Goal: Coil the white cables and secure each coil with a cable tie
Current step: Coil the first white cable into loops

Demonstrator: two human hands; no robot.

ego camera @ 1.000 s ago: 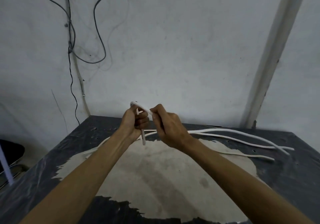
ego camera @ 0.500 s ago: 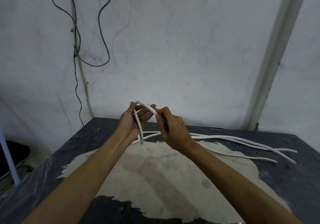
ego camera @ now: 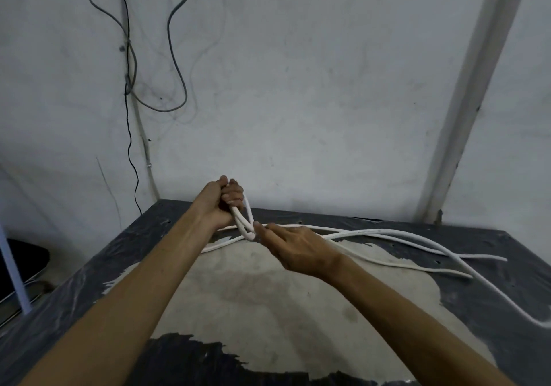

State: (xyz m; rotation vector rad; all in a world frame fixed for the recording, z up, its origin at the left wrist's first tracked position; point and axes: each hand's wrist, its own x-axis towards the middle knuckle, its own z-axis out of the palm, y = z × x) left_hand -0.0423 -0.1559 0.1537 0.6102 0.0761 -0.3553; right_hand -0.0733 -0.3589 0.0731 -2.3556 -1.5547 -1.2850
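My left hand point(ego camera: 222, 202) is raised above the far part of the table, fingers closed on the top of a small loop of white cable point(ego camera: 246, 221). The loop hangs down from that fist. My right hand point(ego camera: 293, 247) sits lower and to the right, its thumb and fingertips pinching the cable at the bottom of the loop. From there the white cable point(ego camera: 387, 233) trails right across the table in several long strands, one running off toward the right edge. No cable tie is visible.
The table point(ego camera: 268, 311) has a worn dark top with a pale bare patch in the middle. A grey wall stands close behind it, with dark wires point(ego camera: 131, 58) hanging at the left and a pale pipe point(ego camera: 477, 87) at the right. A dark object point(ego camera: 21, 266) lies left of the table.
My right hand has dropped from beside the left hand to the bottom of the loop. The loop in my left hand has grown longer and now has a second turn.
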